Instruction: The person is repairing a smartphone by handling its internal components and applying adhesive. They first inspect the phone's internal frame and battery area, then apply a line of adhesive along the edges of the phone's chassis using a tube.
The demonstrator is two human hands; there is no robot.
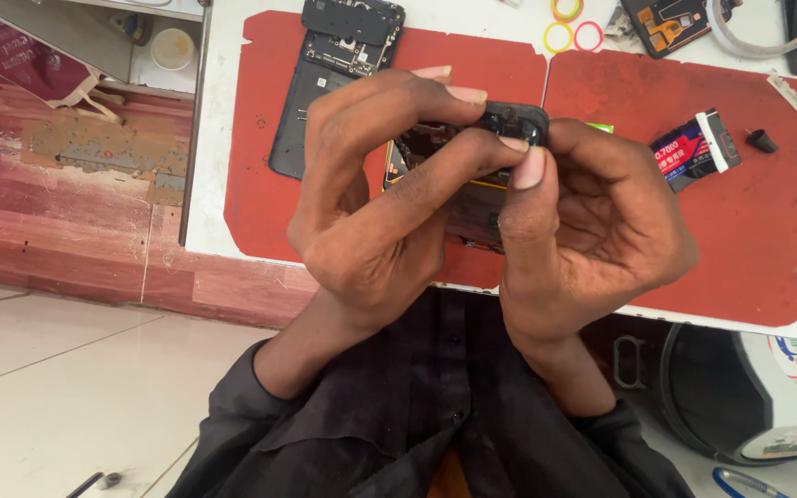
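Fingers point(435, 97) of your left hand point(371, 203) and right hand point(592, 221) pinch one dark opened phone point(472, 138), frame centre, above the red mat point(767, 231); second opened phone point(325, 83) lies upper centre.

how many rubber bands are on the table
3, all at the table's far edge: a yellow-green one cut by the frame, a yellow one and a pink one. More may lie outside the frame.
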